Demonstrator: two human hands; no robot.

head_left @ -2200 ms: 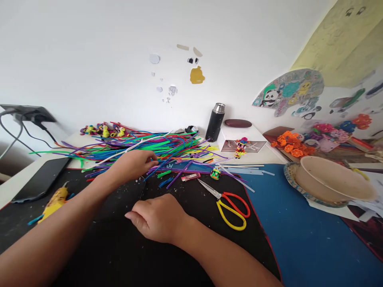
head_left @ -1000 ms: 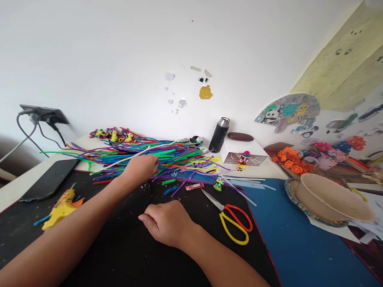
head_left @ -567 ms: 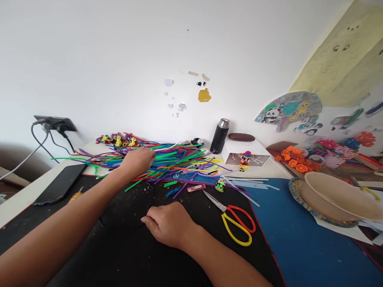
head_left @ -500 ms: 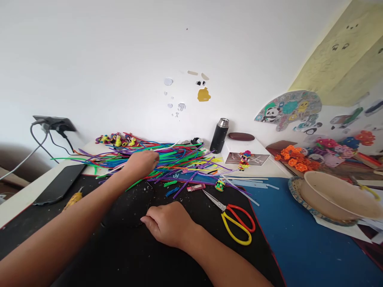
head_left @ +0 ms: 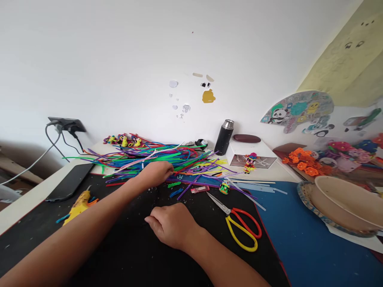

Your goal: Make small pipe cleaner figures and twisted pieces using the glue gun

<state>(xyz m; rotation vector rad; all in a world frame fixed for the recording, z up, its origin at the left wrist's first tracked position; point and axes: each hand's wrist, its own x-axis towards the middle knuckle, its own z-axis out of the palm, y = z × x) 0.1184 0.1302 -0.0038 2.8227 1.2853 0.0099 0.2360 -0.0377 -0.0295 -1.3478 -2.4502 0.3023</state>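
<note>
My left hand (head_left: 157, 173) reaches over the near edge of a pile of colourful pipe cleaners (head_left: 170, 157). Its fingers are curled together at the stems; what they hold, if anything, is hidden. Closer to me, my right hand (head_left: 175, 225) is closed and low over the black mat (head_left: 128, 251), its fingers mostly hidden behind the back of the hand. Just beyond it lie a green twisted piece (head_left: 174, 185), a blue twisted piece (head_left: 176, 193) and a small red-and-white packet (head_left: 200, 189). Scissors (head_left: 239, 221) with one red and one yellow handle lie to its right.
A yellow glue gun (head_left: 79, 205) and a black phone (head_left: 70, 182) lie left. Small pipe-cleaner figures (head_left: 124, 140) sit behind the pile; another figure (head_left: 250, 161) stands by a white box (head_left: 254, 149). A black flask (head_left: 224, 137) stands near the wall. A bowl (head_left: 350, 199) is right.
My left hand has moved right and towards me, from over the pile to its near edge. My right hand stays closed in nearly the same place. The view has turned slightly left.
</note>
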